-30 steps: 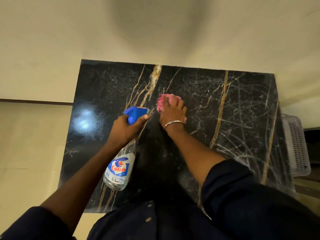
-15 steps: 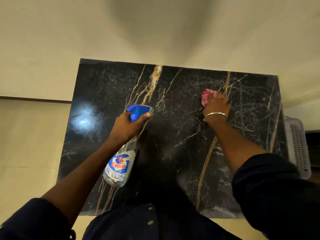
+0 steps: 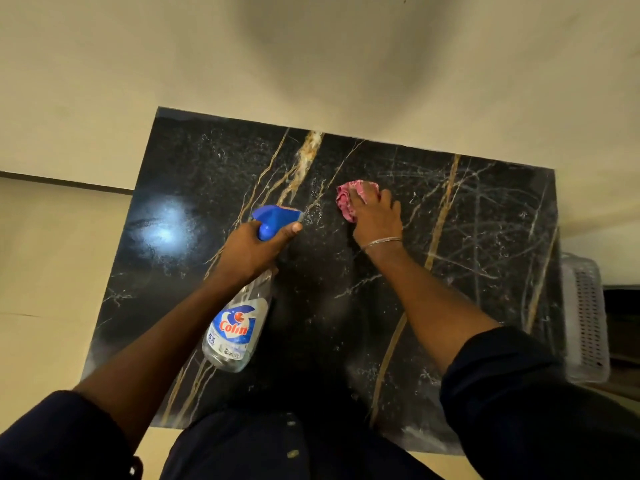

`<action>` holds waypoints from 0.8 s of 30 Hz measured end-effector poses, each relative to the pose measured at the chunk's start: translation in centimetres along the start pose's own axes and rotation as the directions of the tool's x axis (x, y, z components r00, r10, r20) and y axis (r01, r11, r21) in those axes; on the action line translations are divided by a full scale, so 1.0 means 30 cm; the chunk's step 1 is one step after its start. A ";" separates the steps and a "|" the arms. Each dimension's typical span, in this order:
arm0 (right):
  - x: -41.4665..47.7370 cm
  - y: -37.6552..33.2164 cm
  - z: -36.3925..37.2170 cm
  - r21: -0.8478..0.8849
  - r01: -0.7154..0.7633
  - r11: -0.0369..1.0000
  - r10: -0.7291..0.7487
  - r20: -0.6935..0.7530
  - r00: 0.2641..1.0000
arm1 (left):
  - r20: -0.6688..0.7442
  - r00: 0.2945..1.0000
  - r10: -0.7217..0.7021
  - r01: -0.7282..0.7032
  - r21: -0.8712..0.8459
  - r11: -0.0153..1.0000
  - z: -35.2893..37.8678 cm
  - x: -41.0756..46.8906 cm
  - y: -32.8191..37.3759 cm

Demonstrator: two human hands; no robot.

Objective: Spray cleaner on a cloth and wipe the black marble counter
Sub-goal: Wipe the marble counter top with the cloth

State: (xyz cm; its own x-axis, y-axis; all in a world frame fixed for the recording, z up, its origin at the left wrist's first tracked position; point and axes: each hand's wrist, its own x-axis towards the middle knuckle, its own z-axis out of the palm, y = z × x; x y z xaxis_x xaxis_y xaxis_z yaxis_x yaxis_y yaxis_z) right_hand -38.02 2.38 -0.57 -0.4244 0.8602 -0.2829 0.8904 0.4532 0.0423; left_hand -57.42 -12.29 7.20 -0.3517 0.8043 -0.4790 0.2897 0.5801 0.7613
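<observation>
We look down on a plain cream wall (image 3: 145,64) that fills the upper half of the frame, with a soft grey shadow (image 3: 332,39) spread over it at top centre. At mid left a thin dark strip (image 3: 62,182) runs across, and below it lies a cream tiled surface (image 3: 52,271) with a faint joint line; we cannot tell whether it is floor or lower wall. The black marble table with gold and white veins (image 3: 485,271) stands against the wall, and a round white glare of lamp light (image 3: 162,230) shines on its left part. Just beside its right edge we see a white perforated plastic basket (image 3: 585,317), with a dark recess (image 3: 623,306) beyond it.
</observation>
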 end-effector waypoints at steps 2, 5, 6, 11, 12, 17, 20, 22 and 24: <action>-0.003 0.090 0.011 -0.032 0.010 0.999 -0.010 0.002 1.000 | -0.046 0.999 0.004 -0.005 -0.012 1.000 0.014 0.003 0.014; 0.010 0.239 0.020 -0.008 -0.150 0.989 0.150 0.004 0.989 | -0.088 0.996 0.005 -0.006 -0.010 1.000 0.036 0.010 0.043; 0.014 0.289 0.022 0.011 -0.209 0.978 0.209 0.009 0.978 | -0.086 0.996 0.002 -0.004 -0.021 1.000 0.049 0.014 0.051; 0.035 0.498 0.020 0.090 -0.427 0.900 0.427 0.028 0.904 | -0.114 0.993 0.018 -0.022 -0.034 0.999 0.118 0.017 0.098; 0.043 0.514 0.026 0.091 -0.442 0.893 0.441 0.023 0.897 | -0.113 0.993 0.020 -0.025 -0.037 0.999 0.126 0.014 0.103; 0.098 0.408 0.034 0.122 -0.520 0.846 0.524 -0.005 0.852 | -0.113 0.993 0.031 -0.034 -0.027 0.999 0.140 0.011 0.125; 0.151 0.279 -0.008 0.129 -0.394 0.910 0.398 -0.008 0.917 | -0.118 0.992 0.039 -0.039 0.004 0.999 0.141 0.033 0.135; 0.185 0.172 -0.029 0.140 -0.252 0.958 0.257 -0.015 0.966 | -0.095 0.994 0.046 -0.045 0.011 0.999 0.134 0.057 0.141; 0.198 0.096 -0.041 0.128 -0.124 0.984 0.128 -0.023 0.992 | -0.069 0.996 0.049 -0.049 -0.002 0.999 0.132 0.077 0.148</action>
State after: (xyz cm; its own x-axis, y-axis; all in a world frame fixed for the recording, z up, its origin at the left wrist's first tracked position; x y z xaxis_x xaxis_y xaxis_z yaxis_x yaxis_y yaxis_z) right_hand -38.17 9.08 -0.95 -0.3107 0.9162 -0.2532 0.9498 0.3095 -0.0457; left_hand -53.41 -7.34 7.74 -0.3978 0.8210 -0.4096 0.3053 0.5394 0.7847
